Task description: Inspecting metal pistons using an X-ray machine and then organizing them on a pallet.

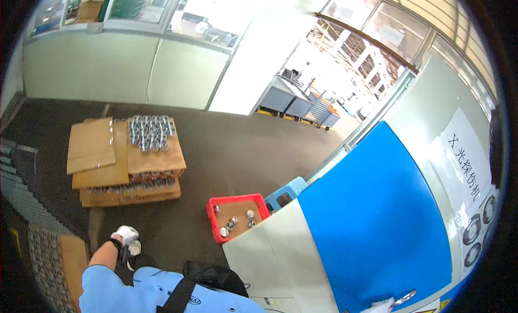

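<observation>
At the lower left my left hand (127, 235), in a white glove with a dark band at the wrist, hangs beside my body. Its fingers are too washed out to tell how they are set, and nothing in them can be made out. My right hand (381, 306), also white-gloved, is cut by the bottom edge. It lies against the near end of a shiny metal handle (406, 297) on a large blue door (377, 216). Its fingers are mostly hidden, so its grip does not show. The door belongs to a pale cabinet (280, 248).
A red crate (211, 218) with several metal parts stands by the cabinet, beside a blue crate (285, 196). Layered cardboard (97, 145) and rows of metal rings (149, 130) form a stack at left. Another parts stack (73, 259) is nearer. Beyond the doorway are grey carts (297, 105).
</observation>
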A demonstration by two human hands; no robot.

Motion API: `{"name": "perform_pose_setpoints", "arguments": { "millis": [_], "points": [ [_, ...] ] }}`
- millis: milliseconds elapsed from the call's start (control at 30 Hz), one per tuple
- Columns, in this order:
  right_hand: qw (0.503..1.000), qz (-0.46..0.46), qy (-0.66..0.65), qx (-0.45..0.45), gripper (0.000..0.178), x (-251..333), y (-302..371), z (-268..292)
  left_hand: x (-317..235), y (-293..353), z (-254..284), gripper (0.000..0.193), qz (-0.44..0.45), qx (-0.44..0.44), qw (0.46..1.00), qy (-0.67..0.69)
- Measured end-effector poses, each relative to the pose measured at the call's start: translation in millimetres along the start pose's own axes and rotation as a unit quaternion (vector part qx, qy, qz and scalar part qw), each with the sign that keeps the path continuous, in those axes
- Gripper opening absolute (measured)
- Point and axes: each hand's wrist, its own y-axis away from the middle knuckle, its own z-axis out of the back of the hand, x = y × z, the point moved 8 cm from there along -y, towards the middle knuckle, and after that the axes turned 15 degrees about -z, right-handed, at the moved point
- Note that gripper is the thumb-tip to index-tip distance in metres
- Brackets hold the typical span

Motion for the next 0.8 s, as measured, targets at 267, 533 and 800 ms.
{"name": "perform_pose_setpoints", "arguments": {
  "millis": [267,533,800],
  "points": [
    [0.988,-0.097,0.089,-0.079,0.051,16,51,93,113,-19,55,0.036,0.151,0.008,0.709,0.689],
    [0.985,0.04,0.152,-0.077,0.048,110,279,86,265,-87,95,0.018,0.105,-0.042,0.507,0.855],
    [0.961,0.068,0.193,-0.185,0.04,218,431,140,254,-140,22,0.029,0.128,0.134,0.758,0.626]
  ]
}}
